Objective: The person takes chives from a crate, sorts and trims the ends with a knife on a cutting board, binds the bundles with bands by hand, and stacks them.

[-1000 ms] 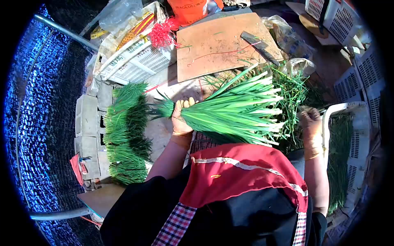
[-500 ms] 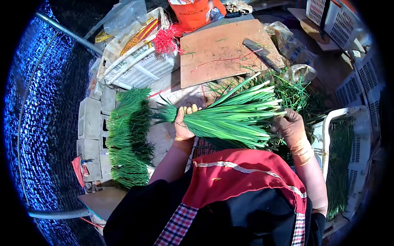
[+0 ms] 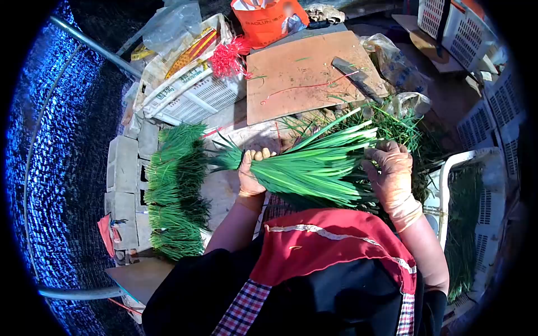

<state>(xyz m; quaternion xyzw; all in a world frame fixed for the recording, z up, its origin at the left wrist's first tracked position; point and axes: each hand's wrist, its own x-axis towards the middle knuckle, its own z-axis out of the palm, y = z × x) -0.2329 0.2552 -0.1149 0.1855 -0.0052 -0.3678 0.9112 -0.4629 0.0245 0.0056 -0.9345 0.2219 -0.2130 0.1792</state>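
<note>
My left hand (image 3: 251, 172) is wrapped round the leafy end of a bunch of garlic chives (image 3: 319, 162), held in front of my red apron (image 3: 342, 235). The pale stem ends fan out to the right. At those ends is my right hand (image 3: 392, 176), its fingers bent in towards the thumb on the lower stems; its palm side is partly hidden. Both hands seem to wear thin, stained gloves. To the left, several chive bundles (image 3: 176, 190) lie stacked in a row.
A knife (image 3: 358, 78) and a red string lie on a brown board (image 3: 302, 78). Loose trimmings (image 3: 400, 126) are heaped right of it. Red ties (image 3: 230, 56) hang on a white crate (image 3: 196, 92). An orange bag (image 3: 269, 22) stands behind; a white-framed crate (image 3: 443, 196) is at right.
My right hand has shifted slightly left and its fingers have turned upward at the stem ends. My left hand keeps its hold on the bunch in nearly the same place.
</note>
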